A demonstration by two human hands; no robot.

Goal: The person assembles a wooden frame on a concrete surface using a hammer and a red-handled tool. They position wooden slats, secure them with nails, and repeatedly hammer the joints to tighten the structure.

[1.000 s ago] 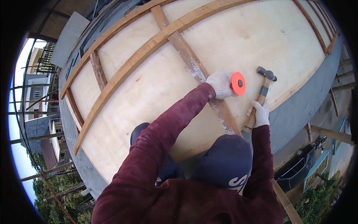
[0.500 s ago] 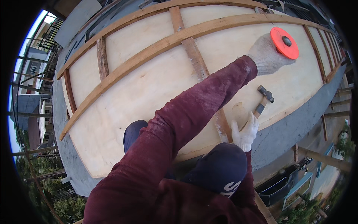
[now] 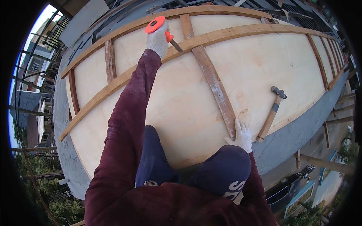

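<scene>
My left hand [image 3: 158,40], in a whitish knit glove, is closed around a chisel with an orange grip and round orange guard [image 3: 155,24]. Its dark metal shank [image 3: 175,46] slants down to the right, the end over or on the long curved wooden strip [image 3: 151,62]. Low on the right, my gloved right hand [image 3: 243,136] rests with fingers stretched at the near end of a short wooden batten [image 3: 215,88]; the batten lies between thumb and fingers. Beside that hand, a hammer with a wooden handle [image 3: 268,119] and dark head lies on the pale plywood sheet [image 3: 173,109].
A second curved strip [image 3: 135,23] runs along the far side, with short crosspieces [image 3: 110,60] between. Grey concrete [image 3: 294,130] borders the plywood at the right, beyond which the ground lies far below. My knees [image 3: 226,165] are bent at the near edge.
My left hand has swung with the chisel from the far right to the upper left. My right hand has let go of the hammer, which now lies on the plywood, and has moved onto the batten's end.
</scene>
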